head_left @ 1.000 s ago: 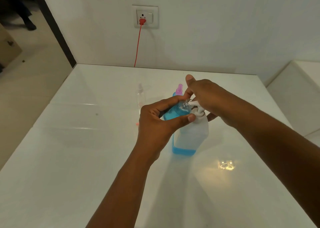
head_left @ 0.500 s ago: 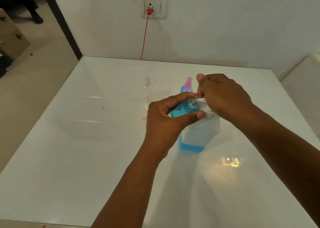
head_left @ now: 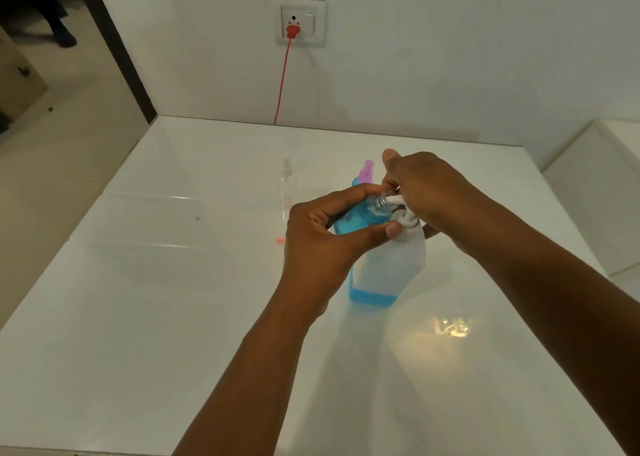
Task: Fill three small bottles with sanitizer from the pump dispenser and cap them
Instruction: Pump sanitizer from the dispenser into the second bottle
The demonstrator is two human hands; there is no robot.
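My left hand [head_left: 320, 244] grips a small clear bottle [head_left: 363, 213] holding blue sanitizer, tilted with its open neck against the white spout. My right hand [head_left: 426, 189] rests over the pump head [head_left: 405, 221] of the translucent dispenser [head_left: 391, 268], fingers curled round it; a low layer of blue liquid shows at its base. Behind my hands stands a blue-filled small bottle with a pink spray cap [head_left: 365, 175]. An empty clear small bottle [head_left: 287, 183] stands further left.
The glossy white table [head_left: 173, 317] meets the wall at the back. A red cord [head_left: 282, 81] runs from a wall socket [head_left: 299, 22] down behind the table. A small pink piece [head_left: 280, 239] lies left of my left hand. A white ledge [head_left: 595, 192] sits to the right.
My right hand has settled lower over the pump head. The left hand keeps the small bottle at the spout. The view has shifted slightly.
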